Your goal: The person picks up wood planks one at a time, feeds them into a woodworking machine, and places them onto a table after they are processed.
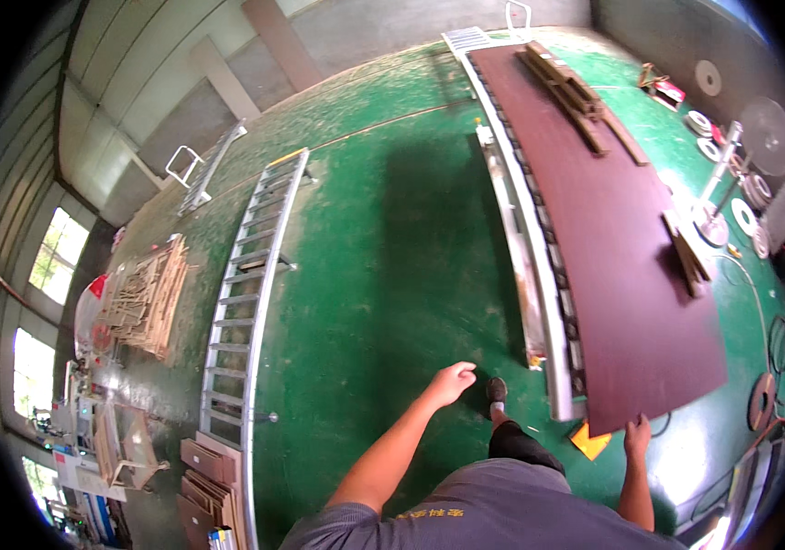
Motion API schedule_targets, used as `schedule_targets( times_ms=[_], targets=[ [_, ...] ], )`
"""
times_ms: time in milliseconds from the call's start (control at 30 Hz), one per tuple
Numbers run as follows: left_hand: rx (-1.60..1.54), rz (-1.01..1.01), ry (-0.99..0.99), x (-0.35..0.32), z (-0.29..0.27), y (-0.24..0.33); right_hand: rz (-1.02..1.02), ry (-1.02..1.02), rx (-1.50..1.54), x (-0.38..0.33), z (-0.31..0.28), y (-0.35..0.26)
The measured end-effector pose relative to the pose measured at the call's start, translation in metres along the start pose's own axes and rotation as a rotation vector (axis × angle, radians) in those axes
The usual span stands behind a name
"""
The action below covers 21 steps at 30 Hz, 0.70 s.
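A long reddish-brown board [612, 275] lies along the right on a metal-framed roller stand [553, 316]. At its near edge, my right hand [637, 434] has its fingers closed over the board's rim. My left hand [453, 383] is in the air over the green floor, left of the stand's near end. Its fingers are curled in, with nothing visible in them. Brown wooden strips [565, 96] lie on the board's far part. A shorter stack of strips [687, 252] rests by its right edge.
A roller conveyor frame [250, 302] runs along the left, with brown panels [209, 495] at its near end. Scrap wood [147, 298] is piled further left. A pedestal fan [766, 137], rolls [755, 191] and cables [782, 353] stand or lie right of the board. A yellow piece [590, 442] is beneath its near edge.
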<state>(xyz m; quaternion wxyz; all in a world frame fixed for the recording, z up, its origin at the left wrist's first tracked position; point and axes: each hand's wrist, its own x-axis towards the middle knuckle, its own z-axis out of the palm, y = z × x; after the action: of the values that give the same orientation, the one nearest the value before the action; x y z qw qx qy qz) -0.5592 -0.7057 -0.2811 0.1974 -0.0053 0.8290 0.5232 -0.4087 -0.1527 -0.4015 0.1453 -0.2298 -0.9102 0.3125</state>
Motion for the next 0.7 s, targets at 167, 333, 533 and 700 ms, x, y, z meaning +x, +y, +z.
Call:
schedule_targets(
  times_ms=[167,333,533,700],
  targets=[
    [-0.468,-0.51,0.404,-0.101,-0.09,-0.203,0.257,-0.353,-0.201,0.131,0.094,-0.166],
    [-0.736,-0.961,0.521,-0.227,-0.118,-0.257,0.306,-0.439,-0.332,0.246,0.197,-0.251],
    [-0.517,-1.24,0.347,-0.117,-0.12,-0.242,0.239,-0.423,-0.328,0.376,0.279,-0.327],
    [-0.3,-1.077,0.057,0.056,-0.21,-0.243,0.384,-0.359,-0.273,0.416,0.312,-0.376]
  ],
)
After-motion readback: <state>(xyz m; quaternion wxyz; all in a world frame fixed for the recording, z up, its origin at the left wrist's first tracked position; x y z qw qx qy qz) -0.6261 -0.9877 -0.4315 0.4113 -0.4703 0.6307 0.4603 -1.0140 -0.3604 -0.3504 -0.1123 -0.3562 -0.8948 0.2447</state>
